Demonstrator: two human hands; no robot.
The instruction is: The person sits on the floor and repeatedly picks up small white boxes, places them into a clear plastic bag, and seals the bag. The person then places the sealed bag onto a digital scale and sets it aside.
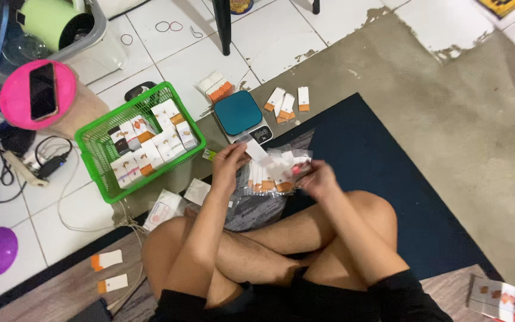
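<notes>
What the right hand (317, 177) pinches is blurred, a small reddish thing over a stack of white-and-orange sachets (272, 173) lying on the floor before the crossed legs. The left hand (229, 160) is closed on one white sachet (255, 149) just above that stack. A green basket (99, 146) to the left holds more such packets in rows. A teal kitchen scale (238, 113) sits beyond, its display partly hidden.

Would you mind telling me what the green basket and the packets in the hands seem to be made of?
Green basket: apparently moulded plastic, with open mesh walls and a slight gloss. Packets: probably clear film sleeves over white-and-orange card, as they glint; both hands touch them.
</notes>
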